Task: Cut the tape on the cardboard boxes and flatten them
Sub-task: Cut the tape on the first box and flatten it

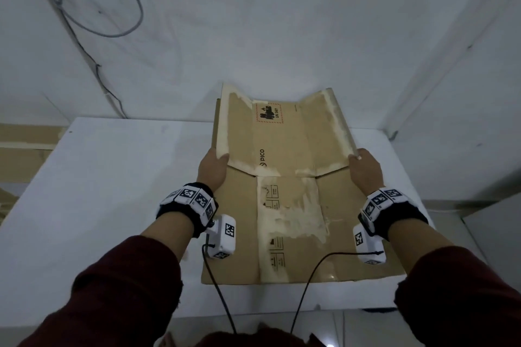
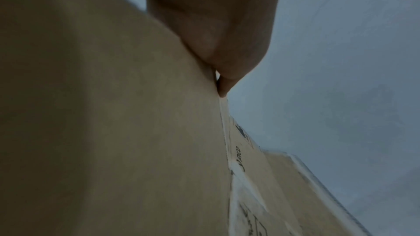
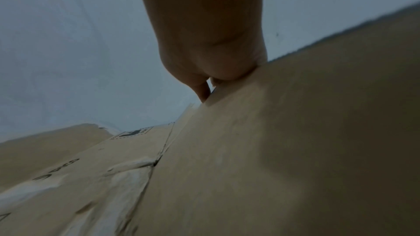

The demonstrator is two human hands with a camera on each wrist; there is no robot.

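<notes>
1. Head view: a flattened cardboard box (image 1: 293, 220) (marked PICO) lies on the white table (image 1: 98, 191); the left hand (image 1: 212, 169) and right hand (image 1: 365, 170) pinch the near corners of its raised far flaps.
2. Left wrist view: fingers (image 2: 225, 85) clamp the flap edge.
3. Right wrist view: fingers (image 3: 203, 91) clamp the flap edge likewise.

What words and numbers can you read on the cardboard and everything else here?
"PICO": printed on the raised flap of the box.
"UN 3481": in the red dashed label on that flap.
Small symbol boxes on the flat panel: too small to read.
Black-and-white square markers on the wristbands: patterns, no words.
</notes>
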